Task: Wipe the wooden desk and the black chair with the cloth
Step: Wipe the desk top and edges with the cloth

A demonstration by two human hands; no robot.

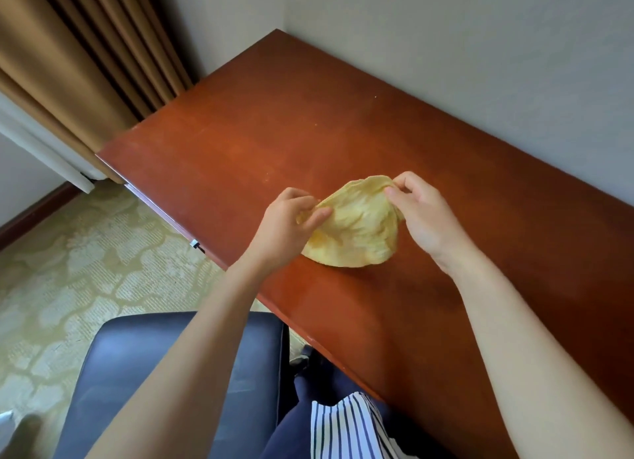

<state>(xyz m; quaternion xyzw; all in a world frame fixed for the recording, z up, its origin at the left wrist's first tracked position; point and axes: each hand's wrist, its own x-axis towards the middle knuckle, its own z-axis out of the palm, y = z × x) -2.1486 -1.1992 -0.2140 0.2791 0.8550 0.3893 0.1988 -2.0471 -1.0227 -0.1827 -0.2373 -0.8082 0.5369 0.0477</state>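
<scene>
A crumpled yellow cloth (356, 227) lies near the front edge of the reddish wooden desk (274, 132). My left hand (286, 225) pinches the cloth's left edge between thumb and fingers. My right hand (423, 215) pinches its upper right edge, lifting it a little. The cloth's lower part rests on the desk top. The black chair (137, 373) stands below the desk's front edge at the lower left, partly under my left forearm.
Brown curtains (79, 53) hang at the left beyond the desk's end. A grey wall (480, 47) runs along the desk's far side. Patterned yellow carpet (68, 252) covers the floor at the left. A small metal fitting (195, 243) sits under the desk's front edge.
</scene>
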